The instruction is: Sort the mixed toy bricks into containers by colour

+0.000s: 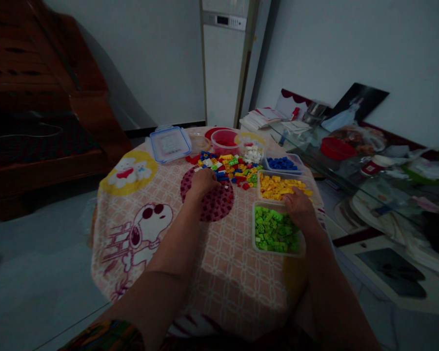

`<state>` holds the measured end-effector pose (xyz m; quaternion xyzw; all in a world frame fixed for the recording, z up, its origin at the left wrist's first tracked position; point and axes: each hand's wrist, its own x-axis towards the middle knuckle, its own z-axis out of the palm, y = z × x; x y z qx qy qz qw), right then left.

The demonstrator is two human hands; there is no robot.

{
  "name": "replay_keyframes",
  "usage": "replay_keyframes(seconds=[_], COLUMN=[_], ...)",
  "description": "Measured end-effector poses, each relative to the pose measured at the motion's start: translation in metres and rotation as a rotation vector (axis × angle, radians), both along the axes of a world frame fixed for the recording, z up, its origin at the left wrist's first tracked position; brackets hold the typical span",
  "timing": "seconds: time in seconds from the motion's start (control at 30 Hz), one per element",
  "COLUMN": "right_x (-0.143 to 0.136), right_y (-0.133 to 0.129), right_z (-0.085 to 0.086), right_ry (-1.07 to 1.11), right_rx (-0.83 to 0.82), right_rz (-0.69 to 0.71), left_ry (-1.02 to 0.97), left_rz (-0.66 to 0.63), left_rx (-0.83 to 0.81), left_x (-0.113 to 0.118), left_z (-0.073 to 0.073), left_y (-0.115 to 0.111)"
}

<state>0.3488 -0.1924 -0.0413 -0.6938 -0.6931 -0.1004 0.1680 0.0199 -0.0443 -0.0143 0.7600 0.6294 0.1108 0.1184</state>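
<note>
A loose pile of mixed toy bricks (237,168) lies toward the far side of the cloth-covered round table. My left hand (204,182) is at the pile's near left edge, its fingers curled together and pointing down; what they hold, if anything, is hidden. Over the near right side of a clear box (259,194) of yellow bricks (274,186) is my right hand (300,208). Its fingers are bent close together among the yellow bricks, and I cannot make out what is in them. Just nearer stands a clear box (253,234) of green bricks (274,229), partly covered by my right wrist.
Behind the yellow box sits a box of blue bricks (282,164). White bricks (253,153) fill a small container beside a pink-rimmed tub (225,139) with red pieces. A blue-edged lid (170,145) lies at back left. A cluttered glass table (314,146) adjoins on the right.
</note>
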Motion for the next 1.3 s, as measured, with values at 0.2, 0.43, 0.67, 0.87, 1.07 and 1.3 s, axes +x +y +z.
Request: replay_keyframes(seconds=[0.2,0.43,0.67,0.87,1.07,1.3], right_x=[0.0,0.0,0.0,0.0,-0.003,-0.006], right_y=[0.0,-0.001,-0.001,0.0,0.001,0.001], right_z=[0.0,0.001,-0.001,0.002,0.003,0.003], right_ry=[0.024,-0.001,-0.031,0.059,0.102,0.084], right_rx=[0.015,-0.038,-0.014,0.036,0.023,0.013], right_rz=[0.008,-0.015,-0.005,0.018,0.092,0.072], left_ry=[-0.03,-0.363,-0.611,-0.603,-0.466,-0.26], left_rz=[-0.05,-0.129,-0.365,-0.419,-0.318,-0.417], left_rx=[0.009,-0.005,0.03,0.122,0.234,0.239], left_x=[0.002,0.023,0.09,0.104,0.104,0.143], left_z=[-0.002,0.007,0.004,-0.004,-0.002,0.005], left_y=[-0.001,-0.008,-0.045,-0.054,-0.028,0.027])
